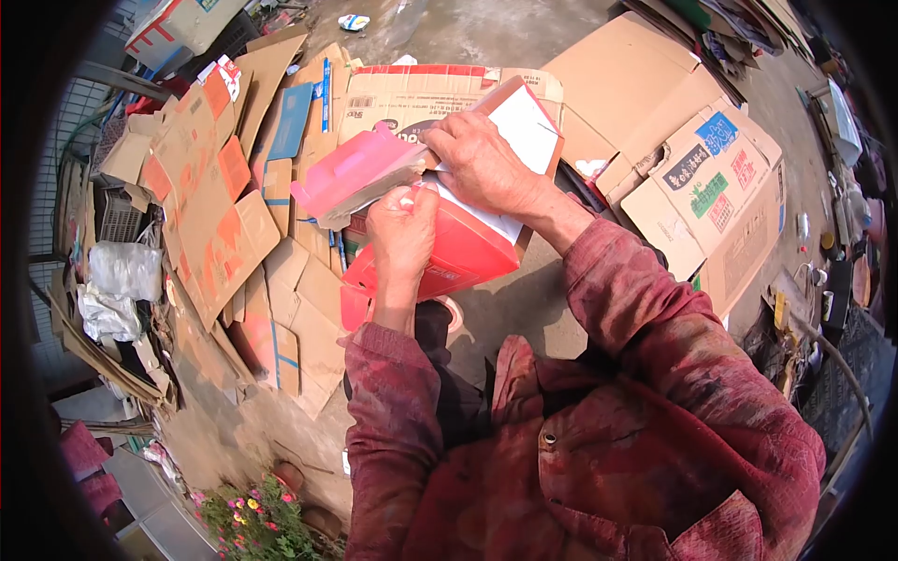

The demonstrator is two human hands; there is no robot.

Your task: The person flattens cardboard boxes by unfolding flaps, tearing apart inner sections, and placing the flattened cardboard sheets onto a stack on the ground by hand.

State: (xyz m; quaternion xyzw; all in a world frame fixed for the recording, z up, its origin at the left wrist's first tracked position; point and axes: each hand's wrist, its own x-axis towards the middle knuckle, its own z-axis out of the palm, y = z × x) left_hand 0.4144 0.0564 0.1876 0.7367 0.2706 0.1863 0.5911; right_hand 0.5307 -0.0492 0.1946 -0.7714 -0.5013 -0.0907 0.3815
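Observation:
A red cardboard box point(472, 252) with a white inside is held out in front of me, partly opened up. My left hand point(404, 229) is closed on its near edge, thumb on top. My right hand point(486, 168) reaches over from the right, its fingers bent and pinched on the box's torn upper edge, close to my left thumb. A pink flap point(360, 168) with a rough grey edge sticks out to the left of both hands. The fingertips of my right hand are partly hidden.
Flattened brown cartons point(220, 234) lean in a pile at the left. A large printed carton point(697, 192) lies at the right, and another carton point(412, 93) lies behind the box. Flowers point(253, 519) grow at the bottom left. Clear plastic point(126, 271) lies at the far left.

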